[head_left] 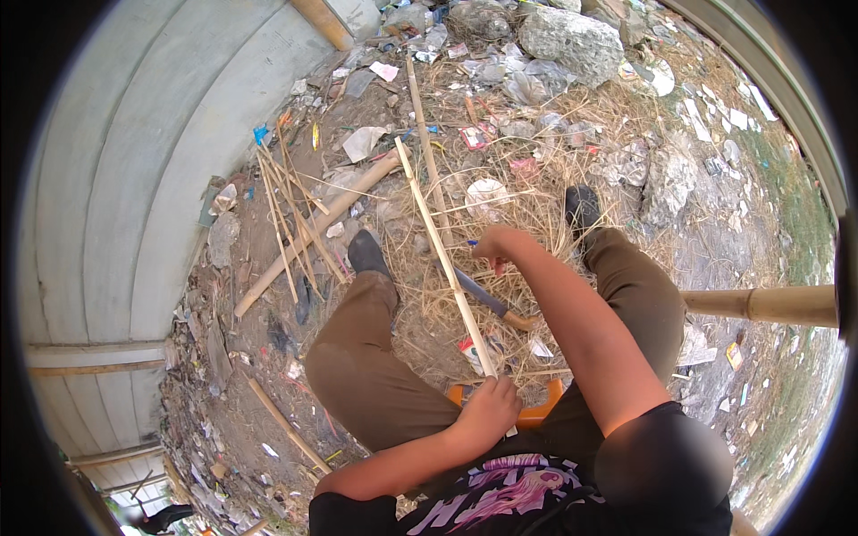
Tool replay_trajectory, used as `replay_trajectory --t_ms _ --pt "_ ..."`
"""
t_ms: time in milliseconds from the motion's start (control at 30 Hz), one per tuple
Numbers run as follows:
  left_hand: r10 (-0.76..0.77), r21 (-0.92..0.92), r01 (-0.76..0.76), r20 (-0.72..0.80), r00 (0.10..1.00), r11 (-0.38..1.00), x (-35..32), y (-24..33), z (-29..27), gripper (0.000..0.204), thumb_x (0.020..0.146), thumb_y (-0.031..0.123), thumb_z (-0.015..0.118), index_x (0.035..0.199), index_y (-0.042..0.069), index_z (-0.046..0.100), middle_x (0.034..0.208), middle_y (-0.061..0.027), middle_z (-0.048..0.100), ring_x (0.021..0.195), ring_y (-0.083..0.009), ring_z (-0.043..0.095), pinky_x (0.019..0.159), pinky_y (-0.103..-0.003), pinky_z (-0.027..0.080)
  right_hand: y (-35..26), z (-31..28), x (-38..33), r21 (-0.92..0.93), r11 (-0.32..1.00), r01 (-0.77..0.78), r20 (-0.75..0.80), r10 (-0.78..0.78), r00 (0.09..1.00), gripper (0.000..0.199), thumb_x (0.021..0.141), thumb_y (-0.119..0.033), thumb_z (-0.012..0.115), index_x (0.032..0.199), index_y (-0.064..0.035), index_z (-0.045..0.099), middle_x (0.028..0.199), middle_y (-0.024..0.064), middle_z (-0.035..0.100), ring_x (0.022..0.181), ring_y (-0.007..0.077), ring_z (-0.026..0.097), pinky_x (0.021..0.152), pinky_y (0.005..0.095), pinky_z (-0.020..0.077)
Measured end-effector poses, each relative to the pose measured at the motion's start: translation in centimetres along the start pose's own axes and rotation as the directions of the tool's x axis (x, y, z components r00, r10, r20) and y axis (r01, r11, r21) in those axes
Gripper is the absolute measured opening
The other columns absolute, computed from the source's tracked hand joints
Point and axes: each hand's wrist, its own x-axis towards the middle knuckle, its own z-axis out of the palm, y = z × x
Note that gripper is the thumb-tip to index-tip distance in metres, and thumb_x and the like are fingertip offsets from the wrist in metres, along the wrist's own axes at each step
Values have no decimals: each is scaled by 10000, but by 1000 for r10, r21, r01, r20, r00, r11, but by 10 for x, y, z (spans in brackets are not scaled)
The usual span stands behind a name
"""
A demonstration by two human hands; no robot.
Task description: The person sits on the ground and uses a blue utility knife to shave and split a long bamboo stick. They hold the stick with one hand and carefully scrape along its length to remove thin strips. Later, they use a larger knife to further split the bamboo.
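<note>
A long, pale bamboo strip (444, 250) slants from my lap away between my legs. My left hand (490, 413) is closed round its near end. To the right of the strip's middle, my right hand (494, 247) is bent down at the wrist. Its fingers are mostly hidden, so whether they grip anything does not show. Below that hand a dark-bladed knife (478, 290) with a wooden handle (520, 321) lies on dry straw (527, 281), its blade passing beside the strip.
I sit over an orange plastic stool (542, 413). A bamboo pole (313, 234) and several thin bamboo strips (284, 214) lie at left, near a pale panel wall (134, 179). Rocks (572, 43) and litter cover the far ground. Another pole (760, 305) juts in at right.
</note>
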Motion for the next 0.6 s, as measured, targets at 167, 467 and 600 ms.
replay_trajectory --t_ms 167,467,600 --pt "-26 -78 14 -162 986 997 12 -6 1 128 732 154 629 824 67 647 840 -48 579 907 -216 566 807 -315 460 6 49 22 766 642 11 154 -200 968 423 864 -423 773 792 -18 677 665 76 633 480 97 468 431 263 371" --pt "-58 -59 47 -186 981 997 0 -5 18 160 741 128 629 879 48 639 895 -65 587 979 -237 589 874 -326 498 -34 61 -4 611 772 176 -33 -198 980 276 786 -207 859 770 -15 662 603 20 514 466 107 419 414 295 322" --pt "-50 -56 34 -305 951 998 11 -13 2 378 762 105 641 1137 59 621 1189 -132 583 1212 -316 541 1028 -397 459 -33 28 4 700 685 200 -182 -100 978 217 771 -136 852 772 -25 665 585 19 509 452 125 429 410 304 322"
